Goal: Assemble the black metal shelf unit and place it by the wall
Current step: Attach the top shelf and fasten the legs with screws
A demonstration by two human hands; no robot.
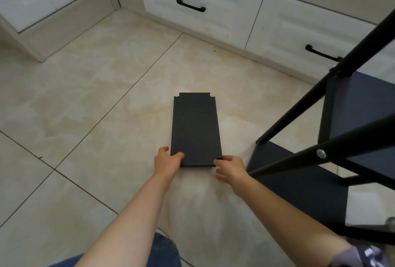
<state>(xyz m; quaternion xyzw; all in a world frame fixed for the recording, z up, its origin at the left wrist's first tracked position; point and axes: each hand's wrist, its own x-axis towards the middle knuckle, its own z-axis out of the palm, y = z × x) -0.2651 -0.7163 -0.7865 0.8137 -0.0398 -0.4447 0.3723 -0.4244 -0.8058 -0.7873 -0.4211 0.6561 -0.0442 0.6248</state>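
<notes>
I'm looking down at a black shelf panel [195, 130] lying flat on the beige tiled floor [96, 95], its long side running away from me and its far corners notched. My left hand [167, 161] grips the near left corner, thumb on top and a finger along the side edge. My right hand [232, 168] is at the near right corner. Its thumb tip touches the corner and the other fingers curl loosely just below the edge, so I cannot tell whether it actually holds the panel.

To the right stands the partly built shelf frame [299, 104], black tubes with dark shelves fitted and a silver bolt [321, 153] in one rail. Beyond the panel are white drawers [213, 25] with black handles [190, 6].
</notes>
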